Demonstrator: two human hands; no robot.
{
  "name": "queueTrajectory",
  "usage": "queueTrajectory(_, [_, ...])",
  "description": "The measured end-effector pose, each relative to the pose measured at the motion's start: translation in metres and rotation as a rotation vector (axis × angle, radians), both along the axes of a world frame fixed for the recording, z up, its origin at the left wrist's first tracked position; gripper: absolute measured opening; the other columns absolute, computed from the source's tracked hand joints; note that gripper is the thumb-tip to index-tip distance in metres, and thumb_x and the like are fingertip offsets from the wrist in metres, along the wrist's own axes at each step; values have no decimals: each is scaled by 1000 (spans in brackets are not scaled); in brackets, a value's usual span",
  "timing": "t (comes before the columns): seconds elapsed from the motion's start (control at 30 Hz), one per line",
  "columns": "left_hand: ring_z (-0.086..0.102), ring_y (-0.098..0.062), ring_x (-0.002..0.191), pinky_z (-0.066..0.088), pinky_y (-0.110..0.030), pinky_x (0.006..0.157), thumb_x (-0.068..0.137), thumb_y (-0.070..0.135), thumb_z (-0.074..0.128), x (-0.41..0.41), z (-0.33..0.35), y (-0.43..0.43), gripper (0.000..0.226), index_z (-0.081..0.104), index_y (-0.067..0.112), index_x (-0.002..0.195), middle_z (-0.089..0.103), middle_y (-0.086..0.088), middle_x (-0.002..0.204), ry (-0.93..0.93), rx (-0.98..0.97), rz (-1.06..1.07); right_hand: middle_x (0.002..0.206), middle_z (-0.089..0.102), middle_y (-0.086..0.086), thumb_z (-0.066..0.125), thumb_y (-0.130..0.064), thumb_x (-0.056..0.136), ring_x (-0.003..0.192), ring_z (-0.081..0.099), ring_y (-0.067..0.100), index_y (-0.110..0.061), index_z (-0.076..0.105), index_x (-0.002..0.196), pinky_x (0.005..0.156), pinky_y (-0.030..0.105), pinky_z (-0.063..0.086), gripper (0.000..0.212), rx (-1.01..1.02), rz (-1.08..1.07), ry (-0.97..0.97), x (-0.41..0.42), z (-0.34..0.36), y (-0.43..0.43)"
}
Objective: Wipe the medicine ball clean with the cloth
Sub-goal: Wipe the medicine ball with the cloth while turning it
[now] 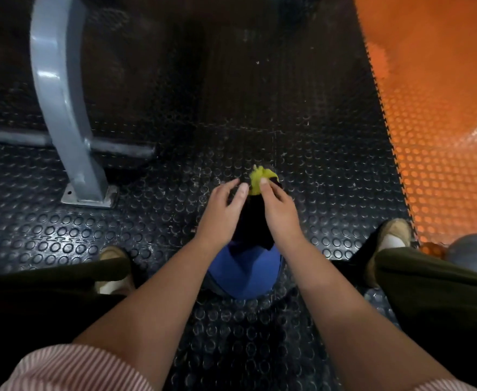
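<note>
A blue and black medicine ball (243, 266) sits on the dark studded floor between my feet. Above its far side, my right hand (279, 213) pinches a yellow-green cloth (260, 179) between thumb and fingers. A dark part of the cloth hangs down over the ball's top between my hands. My left hand (222, 213) hovers just left of the cloth with fingers spread and relaxed, thumb near the cloth's edge. Whether it touches the cloth is unclear. The ball's top is partly hidden by both hands.
A grey steel machine leg (62, 108) with a bolted foot plate stands on the left. An orange studded mat (443, 122) runs along the right. My shoes (113, 266) flank the ball, and a grey-blue ball (474, 249) lies at the right edge.
</note>
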State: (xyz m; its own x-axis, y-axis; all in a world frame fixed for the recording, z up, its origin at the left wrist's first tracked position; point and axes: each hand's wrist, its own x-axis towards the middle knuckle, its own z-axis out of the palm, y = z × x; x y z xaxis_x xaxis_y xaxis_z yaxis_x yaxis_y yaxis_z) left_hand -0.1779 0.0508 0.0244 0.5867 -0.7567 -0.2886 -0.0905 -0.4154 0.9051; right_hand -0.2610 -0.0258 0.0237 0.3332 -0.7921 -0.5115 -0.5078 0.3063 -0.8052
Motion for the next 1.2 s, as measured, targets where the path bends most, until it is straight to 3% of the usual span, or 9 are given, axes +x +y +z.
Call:
queueTrajectory(0.1, [53,-9,116,43,-23,92,88,46,64,12,14,-11,56,46,23,135,54,10,126,89,-68,84,136,53,-2,46,-45,97,124,50,17,-33,56,131,108,36,39,37,58,38,-197,22,18,-8])
queueTrajectory(0.2, [55,-9,109,44,-16,85,87,27,71,39,9,-12,55,45,17,134,56,7,119,-22,-72,292,135,51,-1,55,-9,95,120,51,16,-26,41,143,103,32,43,53,82,0,-282,44,19,-16])
queueTrajectory(0.3, [58,-14,112,48,-27,96,89,17,68,67,3,-11,48,45,14,132,58,1,119,64,-178,450,132,52,5,69,-22,87,113,56,21,-21,35,146,96,36,48,69,245,-19,-212,70,8,-17])
queueTrajectory(0.43, [57,-15,110,47,-26,97,91,12,66,94,-16,1,43,45,10,129,58,-1,117,103,-204,574,106,70,14,68,-26,87,91,68,26,-7,68,109,89,39,54,29,473,101,-194,100,-5,-10])
queueTrajectory(0.53, [59,-18,110,47,-25,94,92,12,65,113,-41,12,39,47,9,126,59,-3,114,100,-167,675,110,67,16,66,-9,87,91,66,26,-2,63,115,85,35,55,29,205,174,-150,129,-18,-5])
queueTrajectory(0.63, [59,-16,106,46,-17,90,90,10,67,135,-53,10,40,47,6,124,60,-6,115,22,-185,776,122,59,11,66,-2,85,111,58,22,-9,54,124,99,36,47,41,-38,252,-133,156,-20,-1])
queueTrajectory(0.87, [61,-2,102,47,-21,97,82,14,73,218,-47,7,51,44,23,122,61,2,114,-268,-372,969,122,52,4,67,-4,84,105,42,1,-18,60,121,90,-2,30,40,-488,418,-379,235,-17,-9])
queueTrajectory(1.07, [49,-17,127,41,-28,107,83,16,76,248,-110,42,71,40,21,144,48,-4,141,-116,47,792,140,33,9,64,-11,90,123,45,19,-18,48,139,101,16,30,52,-486,935,122,264,-72,-11])
queueTrajectory(1.2, [52,-10,118,38,-20,105,89,12,68,252,-114,41,57,46,16,142,52,-3,137,-252,111,804,148,30,9,57,-5,92,131,39,17,-14,43,142,100,10,25,52,-458,904,47,262,-78,-10])
